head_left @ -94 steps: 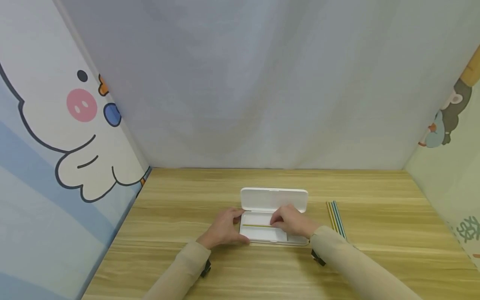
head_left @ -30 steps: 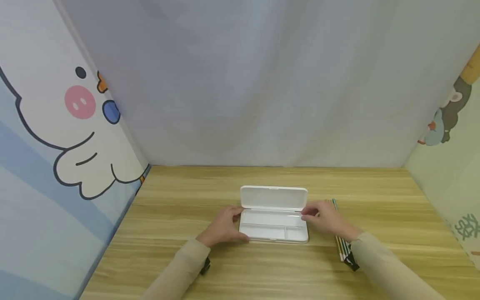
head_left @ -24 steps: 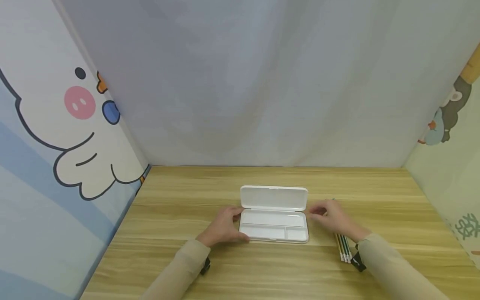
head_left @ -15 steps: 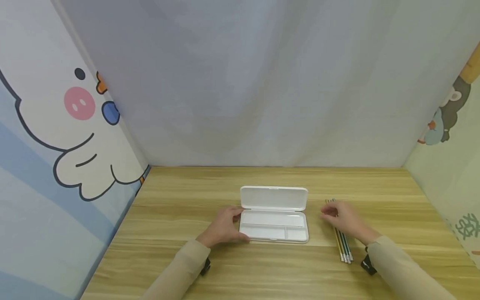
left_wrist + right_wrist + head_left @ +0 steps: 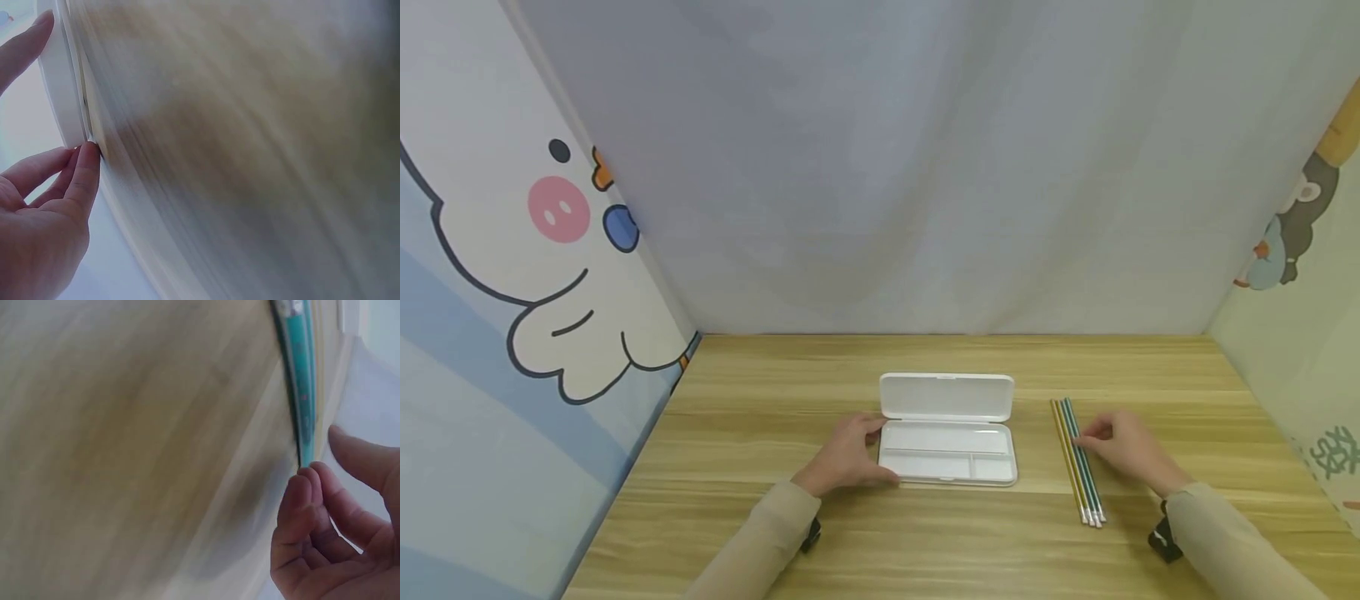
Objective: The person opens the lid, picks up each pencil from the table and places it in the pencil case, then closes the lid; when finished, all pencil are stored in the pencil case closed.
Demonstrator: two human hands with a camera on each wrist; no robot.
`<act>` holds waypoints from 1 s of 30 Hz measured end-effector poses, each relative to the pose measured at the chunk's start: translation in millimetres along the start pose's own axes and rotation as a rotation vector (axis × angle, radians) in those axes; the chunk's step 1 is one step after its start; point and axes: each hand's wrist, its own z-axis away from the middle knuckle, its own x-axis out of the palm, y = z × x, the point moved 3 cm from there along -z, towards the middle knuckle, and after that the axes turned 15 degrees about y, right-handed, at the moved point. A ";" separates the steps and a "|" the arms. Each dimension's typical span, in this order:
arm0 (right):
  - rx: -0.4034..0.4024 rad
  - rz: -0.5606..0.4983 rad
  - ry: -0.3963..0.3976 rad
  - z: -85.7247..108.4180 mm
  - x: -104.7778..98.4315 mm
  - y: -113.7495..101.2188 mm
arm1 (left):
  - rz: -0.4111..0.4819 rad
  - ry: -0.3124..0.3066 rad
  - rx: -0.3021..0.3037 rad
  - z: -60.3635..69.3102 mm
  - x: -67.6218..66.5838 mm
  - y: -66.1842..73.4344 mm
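A white pencil case (image 5: 947, 397) lies on the table with its lid raised, showing a long compartment and smaller ones. My left hand (image 5: 847, 456) holds its left end, thumb at the front edge and fingers at the back corner; in the left wrist view, the hand (image 5: 50, 219) has bent fingertips against the case edge (image 5: 65, 87). Right of the case, yellow pencils (image 5: 1067, 452) and teal pencils (image 5: 1085, 460) lie side by side, eraser ends toward me. My right hand (image 5: 1131, 450) has its fingertips at the rightmost teal pencil; in the right wrist view its thumb stands apart from the fingers.
The wooden table (image 5: 760, 392) ends at a hanging grey curtain (image 5: 880, 208). Walls with cartoon pictures stand on the left and right. A small black device (image 5: 1165, 542) is on the right wrist, and another (image 5: 810, 535) on the left.
My right hand has moved from inside the case, rightward across the pencils to their right side. The yellow pencil seen under it in the case is no longer discernible. My left hand stays.
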 end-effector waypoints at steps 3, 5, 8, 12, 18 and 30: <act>0.014 0.029 -0.026 0.7 -3.0 6.4 | -0.001 -0.001 -0.004 -0.1 0.2 0.0; 0.021 0.033 -0.043 1.1 -4.7 8.9 | 0.002 -0.003 -0.011 -0.1 -0.1 0.1; 0.020 0.023 -0.072 0.9 -6.2 11.1 | 0.006 -0.006 -0.019 -0.2 0.1 0.0; 0.016 0.024 -0.100 0.7 -6.8 11.5 | 0.016 0.002 -0.021 -0.1 0.5 -0.7; 0.017 0.027 -0.112 0.9 -5.1 13.1 | 0.020 0.000 -0.030 1.3 1.3 -1.6; 0.038 0.036 -0.131 -0.3 -4.8 13.3 | -0.013 -0.012 -0.041 0.5 1.8 -1.4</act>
